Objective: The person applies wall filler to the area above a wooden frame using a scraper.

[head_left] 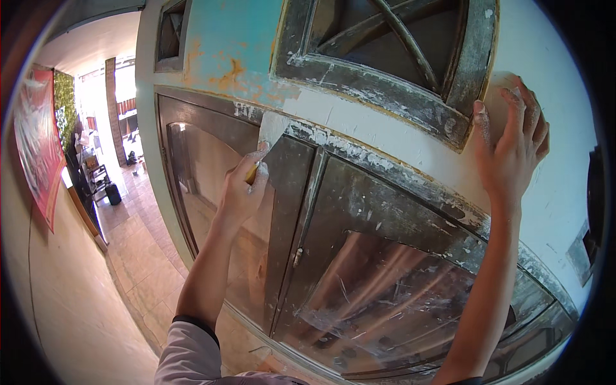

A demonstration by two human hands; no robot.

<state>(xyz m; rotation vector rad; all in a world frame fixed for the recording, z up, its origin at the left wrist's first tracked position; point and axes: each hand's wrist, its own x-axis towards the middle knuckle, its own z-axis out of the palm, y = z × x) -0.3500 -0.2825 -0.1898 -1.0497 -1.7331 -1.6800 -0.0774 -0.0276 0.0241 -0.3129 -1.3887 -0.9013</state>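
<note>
My left hand (248, 181) is closed around the yellow handle of a putty knife (274, 127). The knife's broad, whitish blade points up and lies at the top edge of the dark wooden door frame (366, 156), by the strip of white filler (359, 117) on the wall. My right hand (515, 141) rests with spread fingers on the wall beside the lower right corner of a dark wooden vent frame (443, 119). White powder or paste smears its fingertips. It holds nothing that I can see.
Below are dark double doors (289, 224) with glass panes, spattered white. Turquoise paint (234, 32) with orange-brown patches covers the upper left wall. On the left, a tiled corridor (138, 256) leads to a bright opening, past a red hanging banner (42, 141).
</note>
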